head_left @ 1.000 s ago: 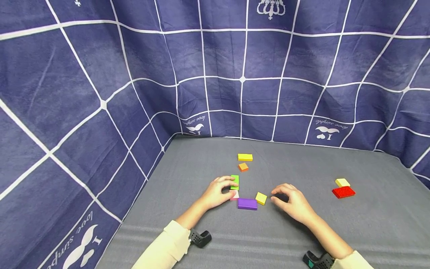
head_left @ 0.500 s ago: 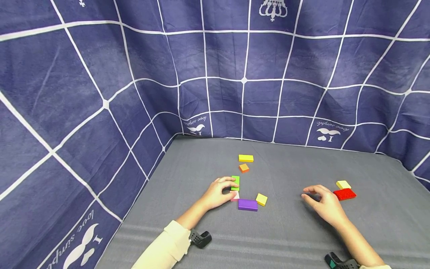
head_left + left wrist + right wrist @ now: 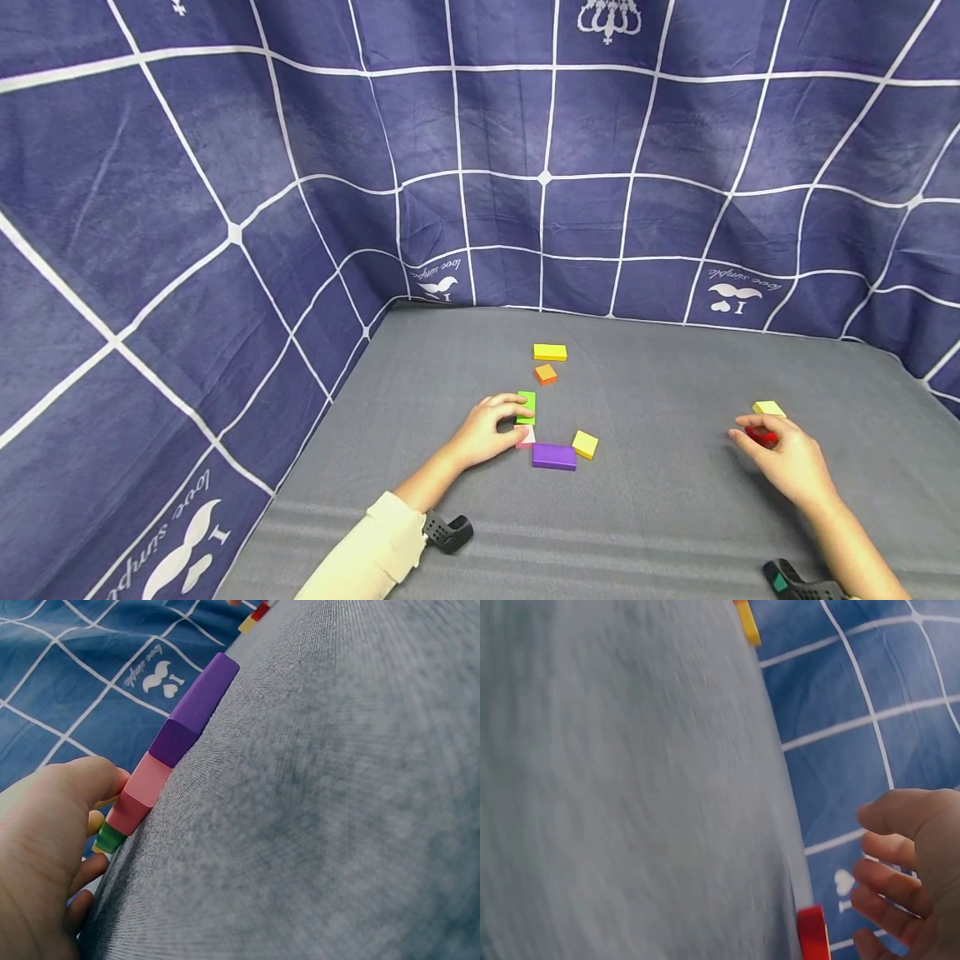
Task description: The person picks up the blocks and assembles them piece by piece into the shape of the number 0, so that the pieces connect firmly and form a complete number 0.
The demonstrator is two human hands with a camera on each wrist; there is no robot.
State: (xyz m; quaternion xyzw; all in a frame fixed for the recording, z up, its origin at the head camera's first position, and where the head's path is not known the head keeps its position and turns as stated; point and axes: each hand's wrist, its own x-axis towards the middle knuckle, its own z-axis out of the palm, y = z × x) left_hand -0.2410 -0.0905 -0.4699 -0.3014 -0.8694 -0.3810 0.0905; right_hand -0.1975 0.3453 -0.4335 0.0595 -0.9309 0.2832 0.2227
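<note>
My left hand [image 3: 483, 432] rests on a green block [image 3: 528, 402], its thumb touching the pink block [image 3: 528, 434] beside it. A purple block [image 3: 554, 457] adjoins the pink one in the left wrist view, and a square yellow block [image 3: 585, 444] lies at the purple block's right end. Over at the right, my right hand [image 3: 786, 457] hovers above a red block [image 3: 762, 436] and partly hides it. Its fingers are loosely bent and appear apart from the red block [image 3: 812, 932] in the right wrist view. A pale yellow block [image 3: 770, 408] lies just behind the red one.
Farther back lie an orange block [image 3: 546, 374] and a long yellow block [image 3: 550, 352]. Grey cloth [image 3: 645, 517] covers the table. A blue curtain with white lines [image 3: 585, 217] hangs along the back and left sides.
My right hand has moved right, from beside the square yellow block to above the red block. My left hand has stayed at the green and pink blocks.
</note>
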